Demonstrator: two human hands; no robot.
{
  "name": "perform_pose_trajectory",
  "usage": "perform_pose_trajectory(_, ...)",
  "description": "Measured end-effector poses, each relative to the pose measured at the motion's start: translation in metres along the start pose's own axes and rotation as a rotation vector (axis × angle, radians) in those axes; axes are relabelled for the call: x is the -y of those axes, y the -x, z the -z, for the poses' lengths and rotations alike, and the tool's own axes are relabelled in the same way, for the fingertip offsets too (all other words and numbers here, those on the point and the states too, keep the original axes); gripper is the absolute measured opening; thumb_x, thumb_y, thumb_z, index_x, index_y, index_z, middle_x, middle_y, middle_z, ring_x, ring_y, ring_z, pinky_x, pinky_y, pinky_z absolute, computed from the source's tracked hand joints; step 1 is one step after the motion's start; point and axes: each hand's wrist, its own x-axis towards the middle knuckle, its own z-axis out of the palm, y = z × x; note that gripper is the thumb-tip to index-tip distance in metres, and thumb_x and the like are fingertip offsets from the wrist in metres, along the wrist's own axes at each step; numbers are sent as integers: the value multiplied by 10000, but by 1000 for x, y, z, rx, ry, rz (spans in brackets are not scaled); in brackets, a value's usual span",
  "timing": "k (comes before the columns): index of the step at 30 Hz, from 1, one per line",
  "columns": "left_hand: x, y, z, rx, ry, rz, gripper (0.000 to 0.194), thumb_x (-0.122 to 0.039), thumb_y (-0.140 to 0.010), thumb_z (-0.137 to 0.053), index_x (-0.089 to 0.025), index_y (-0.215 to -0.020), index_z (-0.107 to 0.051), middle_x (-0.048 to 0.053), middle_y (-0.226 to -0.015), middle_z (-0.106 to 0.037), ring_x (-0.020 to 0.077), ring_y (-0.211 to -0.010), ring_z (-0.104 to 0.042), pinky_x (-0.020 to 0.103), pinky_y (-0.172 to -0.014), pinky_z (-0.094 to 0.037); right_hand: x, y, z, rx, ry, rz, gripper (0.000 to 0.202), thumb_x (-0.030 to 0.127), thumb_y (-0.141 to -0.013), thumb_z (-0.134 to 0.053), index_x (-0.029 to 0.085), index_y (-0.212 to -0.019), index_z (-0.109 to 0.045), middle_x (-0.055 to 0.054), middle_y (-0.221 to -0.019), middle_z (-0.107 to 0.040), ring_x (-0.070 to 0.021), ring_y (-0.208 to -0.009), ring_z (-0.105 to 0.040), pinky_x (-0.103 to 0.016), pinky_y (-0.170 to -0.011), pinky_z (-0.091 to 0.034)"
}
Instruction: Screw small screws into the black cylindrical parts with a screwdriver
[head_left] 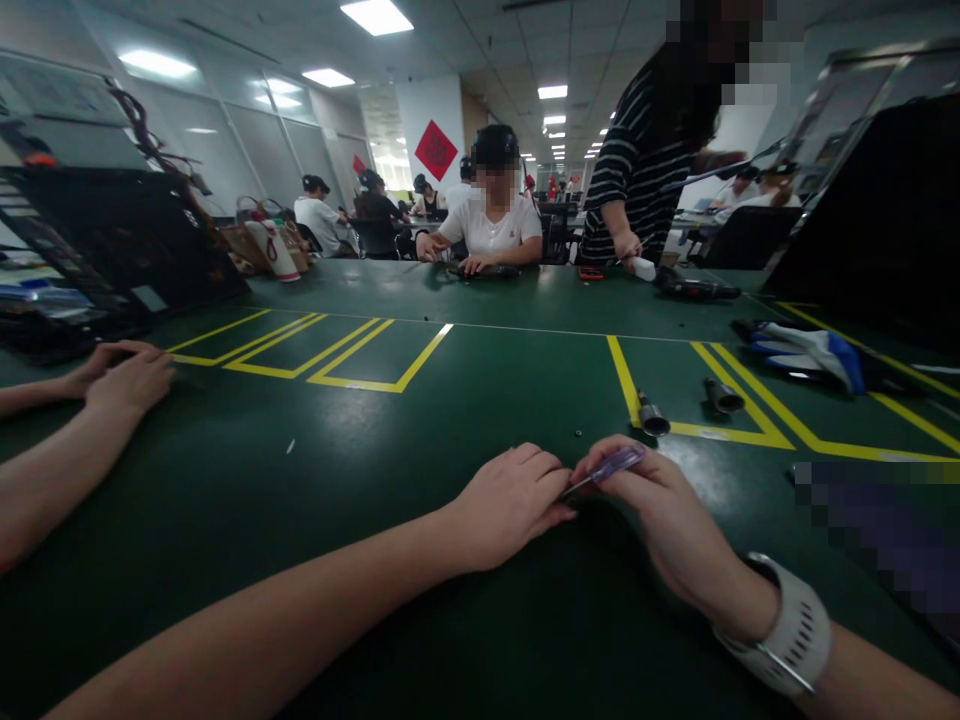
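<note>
My right hand (pixel 664 505), with a pale watch strap on its wrist, is closed around a small screwdriver (pixel 621 459) with a clear purple handle. The thin shaft points left and down, toward my left fingertips. My left hand (pixel 510 505) lies low over the green table (pixel 360 480), its fingers curled together at the screwdriver's tip. Whatever those fingers pinch is hidden or too small to name. Just beyond my hands is a tiny nut-like piece (pixel 578 433). Two metal sockets (pixel 652 415) lie farther off, near a yellow tape line.
Blue and white gloves (pixel 810 352) rest at the right. A pixelated dark object (pixel 877 530) lies at the near right. Another person's hands (pixel 127 375) are at the left edge. Across the table, a seated person (pixel 491 225) handles a dark tool; a standing person (pixel 637 160) leans in.
</note>
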Motion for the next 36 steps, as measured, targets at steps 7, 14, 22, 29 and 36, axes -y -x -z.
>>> perform_pose_trajectory(7,-1,-1,-7,1,-36,33,226,-309,-915,-458,-183,-1063,-573,69,-1033,-610,203,-918,-566,359,-821,-463,20,0,6,362,277,106,192,292,-816,-537,210,-702,-668,-4,-713,-599,-139,-674,-561,-270,-603,-467)
perform_pose_trajectory(14,6,1,-3,-12,130,77,423,-429,-806,-614,-167,-1129,-538,85,-1100,-592,219,-986,-546,352,-828,-477,15,-23,24,31,211,234,384,504,-884,-436,181,-770,-611,-33,-736,-648,-163,-695,-637,-336,-666,-528)
perform_pose_trajectory(22,8,5,0,-123,153,98,323,-394,-856,-558,-164,-1083,-550,76,-1054,-613,211,-963,-552,349,-822,-470,-28,-52,11,62,573,289,63,235,-818,-543,209,-874,-535,-81,-1052,-621,-252,-1054,-559,-518,-956,-359)
perform_pose_trajectory(29,18,5,13,-481,363,280,282,-417,-893,-472,-192,-994,-608,46,-955,-638,198,-917,-547,324,-805,-440,-18,-15,4,385,680,347,108,197,-838,-516,234,-939,-526,-33,-979,-626,-187,-893,-610,-486,-1003,-370)
perform_pose_trajectory(36,13,18,21,-558,973,543,307,-418,-858,-534,-178,-1041,-586,42,-943,-638,116,-679,-531,241,-583,-428,-3,27,14,578,648,323,146,254,-893,-472,258,-1021,-540,-53,-1272,-570,-219,-1257,-458,-460,-1080,-324)
